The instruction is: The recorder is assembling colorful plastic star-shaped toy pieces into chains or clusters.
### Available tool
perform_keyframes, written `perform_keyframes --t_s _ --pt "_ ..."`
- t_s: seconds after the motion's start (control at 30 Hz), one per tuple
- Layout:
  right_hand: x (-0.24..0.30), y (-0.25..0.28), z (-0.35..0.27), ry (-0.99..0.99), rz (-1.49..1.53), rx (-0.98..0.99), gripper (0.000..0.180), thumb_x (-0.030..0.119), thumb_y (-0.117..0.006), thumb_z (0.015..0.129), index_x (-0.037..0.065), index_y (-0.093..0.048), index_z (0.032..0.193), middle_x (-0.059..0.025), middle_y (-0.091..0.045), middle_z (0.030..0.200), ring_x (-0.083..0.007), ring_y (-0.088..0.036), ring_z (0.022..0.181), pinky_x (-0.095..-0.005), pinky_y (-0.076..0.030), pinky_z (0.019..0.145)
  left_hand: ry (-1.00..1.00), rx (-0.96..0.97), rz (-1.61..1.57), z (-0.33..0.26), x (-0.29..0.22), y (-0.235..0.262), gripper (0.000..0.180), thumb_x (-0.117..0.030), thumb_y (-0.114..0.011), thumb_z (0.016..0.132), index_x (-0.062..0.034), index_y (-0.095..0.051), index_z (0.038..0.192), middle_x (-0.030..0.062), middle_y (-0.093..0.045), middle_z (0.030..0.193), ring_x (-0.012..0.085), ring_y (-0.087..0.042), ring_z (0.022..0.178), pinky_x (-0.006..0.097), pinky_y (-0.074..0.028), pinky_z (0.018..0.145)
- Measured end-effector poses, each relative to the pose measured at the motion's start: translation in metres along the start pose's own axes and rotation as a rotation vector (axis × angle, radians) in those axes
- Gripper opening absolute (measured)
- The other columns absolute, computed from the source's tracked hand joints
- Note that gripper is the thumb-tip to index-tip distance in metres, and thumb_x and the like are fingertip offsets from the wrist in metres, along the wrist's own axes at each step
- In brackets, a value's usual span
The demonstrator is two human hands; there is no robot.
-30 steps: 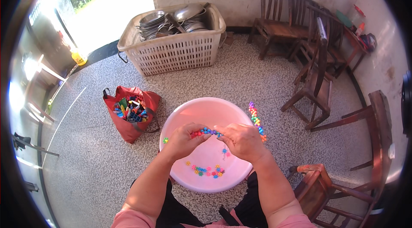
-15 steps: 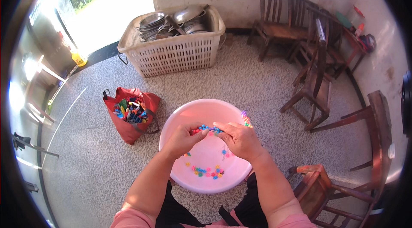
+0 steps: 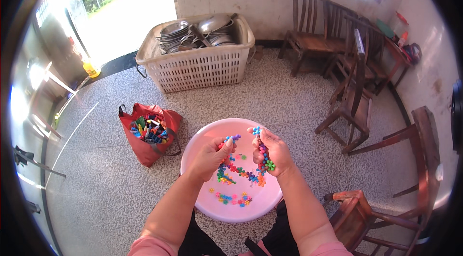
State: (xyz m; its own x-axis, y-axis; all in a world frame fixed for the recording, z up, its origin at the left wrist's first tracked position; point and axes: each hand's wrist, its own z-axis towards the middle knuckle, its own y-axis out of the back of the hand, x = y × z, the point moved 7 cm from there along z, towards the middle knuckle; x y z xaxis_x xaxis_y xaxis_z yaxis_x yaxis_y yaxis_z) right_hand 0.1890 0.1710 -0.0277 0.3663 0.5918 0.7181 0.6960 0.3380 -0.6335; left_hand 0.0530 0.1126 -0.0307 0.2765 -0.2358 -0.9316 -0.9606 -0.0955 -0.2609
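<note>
Above a pink basin (image 3: pixel 208 133), my hands are apart with a multicoloured chain of flower-shaped plastic beads (image 3: pixel 247 175) sagging between them. My left hand (image 3: pixel 208 160) pinches one part, with blue and purple beads poking out past the thumb. Fingers of my right hand (image 3: pixel 277 154) are closed around another part; a light blue bead shows above the thumb, and more beads hang below the fist. Some of the chain is hidden by the fingers. Several loose flower beads (image 3: pixel 234 200) lie on the basin's floor near its front side.
Left of the basin stands a red bag (image 3: pixel 144 152) full of small colourful toys. A white slatted basket (image 3: pixel 197 75) of metal pans is behind. Wooden chairs (image 3: pixel 354 116) line the right side, one close to my right arm. The doorway is at the far left.
My hands, close together before, have moved apart, the right one turning more upright. The bead chain now hangs in a curve between them. The view has tilted slightly.
</note>
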Motion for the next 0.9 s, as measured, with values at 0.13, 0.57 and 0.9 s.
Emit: perform_keyframes --t_s 0.13,0.57,0.9 --pt "-0.005 -0.004 0.001 -0.052 -0.048 0.024 0.031 0.030 -0.042 0.094 0.004 -0.052 0.107 -0.0006 -0.046 0.066 -0.0087 -0.037 0.045 -0.0233 -0.033 0.043 0.032 -0.025 0.033 0.002 0.002 0.001 0.033 -0.036 -0.054 0.088 -0.0041 -0.056 0.091 -0.0015 -0.049 0.071 0.0050 -0.043 0.056 0.021 -0.040 0.053" --pt "-0.024 0.024 0.007 -0.099 0.224 -0.228 0.031 0.037 -0.037 0.094 0.011 -0.051 0.103 0.0023 -0.044 0.061 -0.0067 -0.030 0.039 -0.0229 -0.026 0.037 -0.176 -0.141 0.111 -0.003 -0.005 -0.015 0.027 -0.014 -0.072 0.075 -0.0042 -0.052 0.091 -0.0017 -0.050 0.068 0.0068 -0.049 0.059 0.022 -0.044 0.054" --pt "-0.049 0.017 0.008 0.020 0.512 -0.354 0.032 0.027 -0.034 0.096 0.007 -0.046 0.119 -0.0048 -0.045 0.082 -0.0144 -0.048 0.072 -0.0304 -0.046 0.066 -0.223 -0.112 0.144 0.005 0.021 -0.045 0.042 -0.013 -0.079 0.067 -0.0016 -0.049 0.094 0.0053 -0.061 0.087 0.0092 -0.059 0.078 0.024 -0.050 0.066"
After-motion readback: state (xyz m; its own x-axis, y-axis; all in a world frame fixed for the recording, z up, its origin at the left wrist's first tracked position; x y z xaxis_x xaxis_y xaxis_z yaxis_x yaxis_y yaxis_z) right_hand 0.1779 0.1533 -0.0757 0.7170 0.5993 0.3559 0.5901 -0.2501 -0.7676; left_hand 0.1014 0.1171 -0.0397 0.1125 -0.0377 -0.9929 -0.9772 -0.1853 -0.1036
